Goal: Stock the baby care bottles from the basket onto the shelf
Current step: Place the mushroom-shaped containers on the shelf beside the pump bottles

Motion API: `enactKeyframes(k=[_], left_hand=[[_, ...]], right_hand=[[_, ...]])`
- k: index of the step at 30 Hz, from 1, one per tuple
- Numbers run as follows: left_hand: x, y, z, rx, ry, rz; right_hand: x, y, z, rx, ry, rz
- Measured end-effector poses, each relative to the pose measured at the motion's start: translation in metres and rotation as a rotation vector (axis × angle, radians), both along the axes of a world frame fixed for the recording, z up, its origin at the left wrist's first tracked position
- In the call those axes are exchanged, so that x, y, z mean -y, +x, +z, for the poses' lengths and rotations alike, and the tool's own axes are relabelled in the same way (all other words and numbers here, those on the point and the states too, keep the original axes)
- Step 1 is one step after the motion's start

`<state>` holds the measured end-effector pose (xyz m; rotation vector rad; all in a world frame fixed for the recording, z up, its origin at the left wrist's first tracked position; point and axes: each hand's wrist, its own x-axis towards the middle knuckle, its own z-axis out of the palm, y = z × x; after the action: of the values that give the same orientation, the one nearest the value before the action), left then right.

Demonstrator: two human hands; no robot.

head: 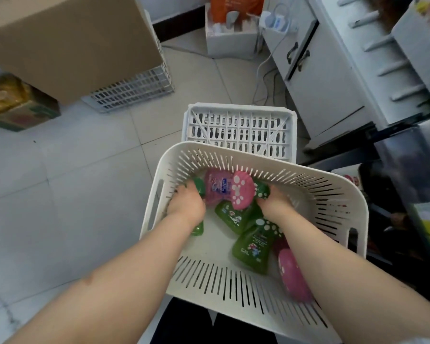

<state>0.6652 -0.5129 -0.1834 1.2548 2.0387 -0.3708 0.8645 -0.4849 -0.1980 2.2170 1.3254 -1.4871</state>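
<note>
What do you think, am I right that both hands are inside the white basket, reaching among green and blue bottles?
Not quite: the head view shows the left hand and right hand inside the white basket among green bottles and pink bottles, not blue ones.

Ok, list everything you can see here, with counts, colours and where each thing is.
basket: one, white, slotted, in front of the person
green bottles: at least four, green, inside basket
pink bottles: two, pink, inside basket
crate: one, white, floor beyond basket
cardboard box: one, brown, upper left
cabinet: one, white, right
hands: two, bare; left hand and right hand each grip a green bottle inside basket
</note>
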Motion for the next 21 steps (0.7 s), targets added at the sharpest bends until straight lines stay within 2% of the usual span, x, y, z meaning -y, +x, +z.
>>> enactKeyframes(k=[6, 17, 21], left_hand=[[-0.005, -0.009, -0.001, 0.15, 0.048, 0.038], [-0.022, -0.011, -0.004, 0.053, -0.115, -0.353], [-0.013, -0.006, -0.012, 0.098, -0.269, -0.363]], right_hand=[[-0.007, 0.003, -0.01, -0.035, -0.055, -0.02], [-0.005, 0.001, 0.012, -0.066, -0.128, 0.034], [0.004, 0.0, 0.029, -0.118, -0.099, 0.01]])
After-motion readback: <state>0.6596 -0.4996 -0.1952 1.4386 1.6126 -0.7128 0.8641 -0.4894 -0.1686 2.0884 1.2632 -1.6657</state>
